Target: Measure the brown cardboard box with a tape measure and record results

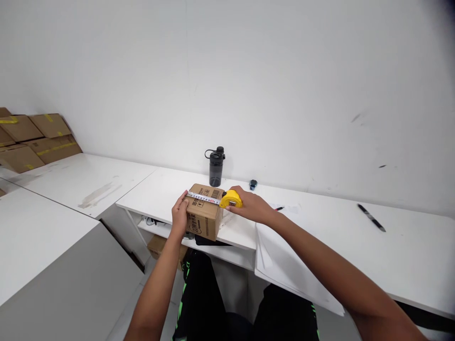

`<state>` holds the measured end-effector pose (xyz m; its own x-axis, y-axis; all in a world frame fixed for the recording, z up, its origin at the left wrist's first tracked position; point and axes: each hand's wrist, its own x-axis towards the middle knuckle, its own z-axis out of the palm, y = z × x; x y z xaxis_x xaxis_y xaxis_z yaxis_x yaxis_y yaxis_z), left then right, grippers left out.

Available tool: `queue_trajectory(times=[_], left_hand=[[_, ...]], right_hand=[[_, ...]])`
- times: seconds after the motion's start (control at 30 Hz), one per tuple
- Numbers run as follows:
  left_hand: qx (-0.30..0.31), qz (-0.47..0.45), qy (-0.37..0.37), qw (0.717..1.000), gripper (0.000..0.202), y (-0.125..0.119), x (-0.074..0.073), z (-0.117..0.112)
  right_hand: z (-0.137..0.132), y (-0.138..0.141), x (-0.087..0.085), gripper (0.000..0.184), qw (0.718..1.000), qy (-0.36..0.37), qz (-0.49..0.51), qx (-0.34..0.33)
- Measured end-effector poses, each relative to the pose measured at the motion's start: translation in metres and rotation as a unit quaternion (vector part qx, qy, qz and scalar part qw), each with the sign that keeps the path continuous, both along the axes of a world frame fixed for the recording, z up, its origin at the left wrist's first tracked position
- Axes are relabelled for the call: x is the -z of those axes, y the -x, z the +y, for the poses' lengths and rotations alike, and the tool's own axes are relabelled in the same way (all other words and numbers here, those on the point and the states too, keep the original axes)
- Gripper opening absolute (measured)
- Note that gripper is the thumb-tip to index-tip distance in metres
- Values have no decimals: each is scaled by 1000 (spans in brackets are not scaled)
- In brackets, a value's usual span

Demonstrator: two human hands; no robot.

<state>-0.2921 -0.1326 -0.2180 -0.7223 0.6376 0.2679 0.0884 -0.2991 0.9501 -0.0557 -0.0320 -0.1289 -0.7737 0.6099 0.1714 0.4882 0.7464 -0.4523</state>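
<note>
A small brown cardboard box (204, 218) with black print sits at the front edge of the white desk. Across its top lies the white, numbered blade (203, 198) of a tape measure, pulled out from left to right. My left hand (179, 214) is closed at the box's left side, its fingertips pressing the blade's end against the box edge. The yellow tape measure case (232, 199) is gripped in my right hand (251, 204), at the box's right edge. My right palm is hidden from view.
Behind the box stands a dark water bottle (215, 169), with a watch (253, 184) to its right. White paper sheets (284, 265) overhang the front edge under my right arm. A black pen (371, 218) lies far right. Cartons (53, 144) are stacked far left.
</note>
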Motion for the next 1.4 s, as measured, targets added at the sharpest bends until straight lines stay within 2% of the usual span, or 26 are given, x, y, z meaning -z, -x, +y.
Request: queue_trajectory(times=[0.27,0.33,0.43,0.53,0.63,0.8,0.93,1.0,1.1,1.17,1.23,1.33,1.4], left_hand=[[-15,-4,1,1000,44,-4,0,2],[-14,-11,1,1000,44,-4,0,2],[-17,-26,-4,1000,45,-3,0,2],[-15,-25,-6,1000,46,-5,-2,1],[-11,-30,-4,999,45,-8,-4,0],[6,-43,-25,999,42,-10,-8,-4],[7,-30,-21,999,44,-8,-7,-5],[-14,-13,-12,1000,46,-8,-5,-4],[-56,4,-2,998,49,-12,-1,1],[-74,16,-2,997,46,-14,2,8],[-89,38,1,995,43,-16,2,18],[-131,75,16,988,43,-19,-8,38],[-193,125,17,973,48,-25,-19,46]], right_hand=[[-1,-6,14,51,999,-8,10,32],[-3,-5,15,48,999,-41,18,29],[-4,3,6,47,994,-106,23,2],[-1,26,-8,49,994,-107,9,-29],[0,63,-14,50,994,-93,0,-61],[-9,119,-4,49,994,-66,49,-72],[-15,129,3,48,991,-75,72,-84],[-14,120,5,48,988,-104,81,-82],[-13,88,13,48,980,-132,139,-60],[-17,55,25,53,974,-98,203,-19],[-29,16,43,60,957,-30,286,41],[-61,-43,78,65,890,78,427,141],[-87,-77,102,64,828,183,493,194]])
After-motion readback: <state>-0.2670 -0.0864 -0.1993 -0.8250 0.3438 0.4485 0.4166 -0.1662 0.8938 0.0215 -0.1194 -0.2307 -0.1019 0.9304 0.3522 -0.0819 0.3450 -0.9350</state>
